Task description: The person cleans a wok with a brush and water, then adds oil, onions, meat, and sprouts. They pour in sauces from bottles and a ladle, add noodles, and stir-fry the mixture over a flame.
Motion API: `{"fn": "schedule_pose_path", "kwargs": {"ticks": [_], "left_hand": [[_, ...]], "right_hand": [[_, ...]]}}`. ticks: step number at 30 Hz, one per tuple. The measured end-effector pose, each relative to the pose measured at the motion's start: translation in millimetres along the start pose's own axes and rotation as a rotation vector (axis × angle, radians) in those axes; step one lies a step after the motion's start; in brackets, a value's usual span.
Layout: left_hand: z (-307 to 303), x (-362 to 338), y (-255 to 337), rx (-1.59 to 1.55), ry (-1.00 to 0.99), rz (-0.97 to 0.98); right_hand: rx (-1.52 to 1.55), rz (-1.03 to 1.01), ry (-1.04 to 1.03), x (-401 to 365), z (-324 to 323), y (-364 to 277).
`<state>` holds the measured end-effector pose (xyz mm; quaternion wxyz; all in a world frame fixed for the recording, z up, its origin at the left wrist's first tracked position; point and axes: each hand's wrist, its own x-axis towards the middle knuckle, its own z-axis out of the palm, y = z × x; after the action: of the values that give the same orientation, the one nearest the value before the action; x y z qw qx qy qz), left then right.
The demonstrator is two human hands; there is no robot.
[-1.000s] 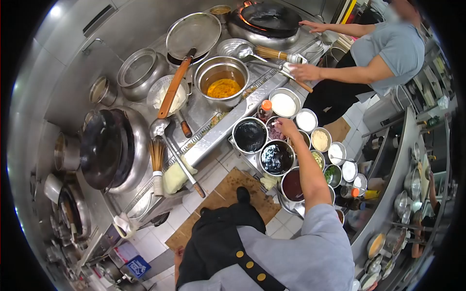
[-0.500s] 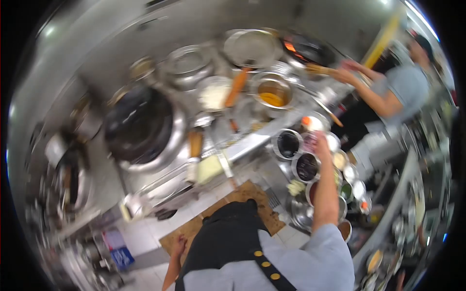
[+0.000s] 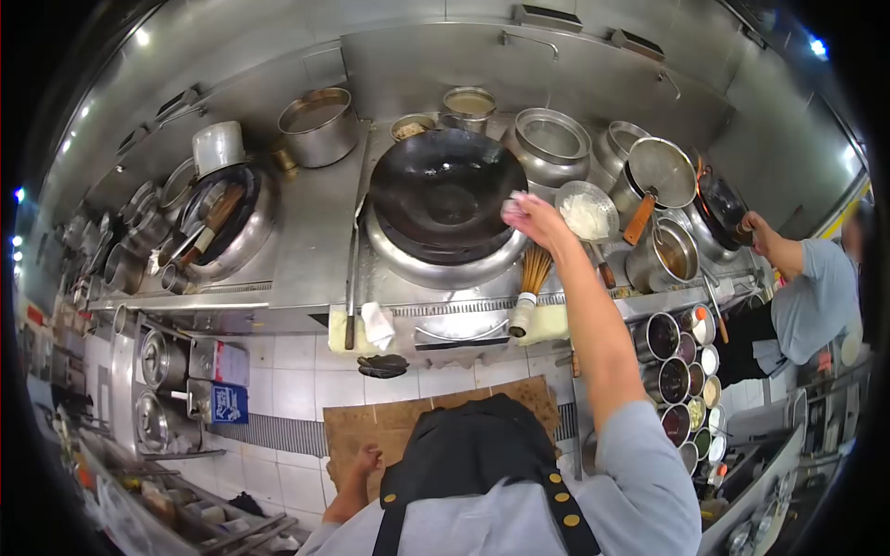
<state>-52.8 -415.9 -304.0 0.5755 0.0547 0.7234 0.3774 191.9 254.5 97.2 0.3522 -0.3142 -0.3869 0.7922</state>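
Observation:
My right hand [image 3: 535, 219] is closed at the right rim of a large black wok [image 3: 450, 190], its fingers pinched round something pale that I cannot make out. The wok sits on a round steel burner ring [image 3: 445, 269]. Just right of the hand are a perforated ladle [image 3: 586, 211] holding something white and, below, a bamboo brush [image 3: 531, 287]. My left hand [image 3: 368, 457] hangs low by my apron with its fingers curled, over the brown floor mat [image 3: 348, 422]; whether it holds anything is hidden.
A co-worker [image 3: 816, 287] stands at the far right beside another wok [image 3: 723, 208]. Bowls of ingredients [image 3: 675, 380] line the right side. A steel pot [image 3: 317, 125] and a second burner with a wok [image 3: 222, 218] are to the left. A long-handled tool [image 3: 352, 278] lies beside the wok.
My right hand has moved from the ingredient bowls to the wok's right rim. The view has turned and levelled, bringing the wok to the centre. My left hand remains low by the apron.

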Motion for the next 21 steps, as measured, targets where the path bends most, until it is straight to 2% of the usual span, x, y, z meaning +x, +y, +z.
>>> {"fn": "schedule_pose_path", "kwargs": {"ticks": [1,2,3,4,6,7,9,11,13,14,15,16,17,18,19,20,21], "left_hand": [[-15,2,-3,-0.048,-0.012,0.015],[-18,0,-2,-0.058,-0.008,0.023],[-18,-8,-5,-0.148,0.098,0.047],[-16,-15,-10,-0.240,0.205,0.066],[-2,-24,-18,-0.353,0.253,0.070],[4,-32,-25,-0.440,0.304,0.071],[20,-47,-8,-0.369,0.335,0.087],[38,-41,25,-0.295,0.368,0.175],[50,-21,65,-0.314,0.344,0.346],[61,-28,111,-0.202,0.422,0.384],[66,-34,153,0.052,0.493,0.624],[72,-31,191,0.013,0.446,0.643],[77,-33,228,0.136,0.500,0.755],[81,-33,263,0.258,0.549,0.870],[82,-26,293,0.293,0.556,0.888],[86,-19,316,0.330,0.556,0.905],[91,-9,336,0.327,0.606,1.012]], "right_hand": [[-0.269,0.076,0.087,30,40,-13],[-0.424,0.052,0.261,42,60,-21],[-0.517,0.058,0.173,50,69,-34],[-0.557,-0.035,0.149,52,82,-46],[-0.556,-0.244,0.133,44,111,-54],[-0.568,-0.231,0.111,65,101,-46],[-1.590,-0.775,0.387,122,50,-12],[-1.516,-1.061,0.438,75,77,-16],[-1.224,-0.766,0.357,17,110,-17],[-1.087,-0.779,0.368,2,112,-8],[-1.064,-0.844,0.449,3,98,7],[-1.003,-0.764,0.469,5,75,22],[-0.940,-0.689,0.493,2,56,33],[-0.815,-0.650,0.440,-26,62,39],[-0.692,-0.613,0.390,-60,71,46],[-0.745,-0.516,0.316,-76,47,63],[-0.792,-0.419,0.252,-95,22,78]]}}
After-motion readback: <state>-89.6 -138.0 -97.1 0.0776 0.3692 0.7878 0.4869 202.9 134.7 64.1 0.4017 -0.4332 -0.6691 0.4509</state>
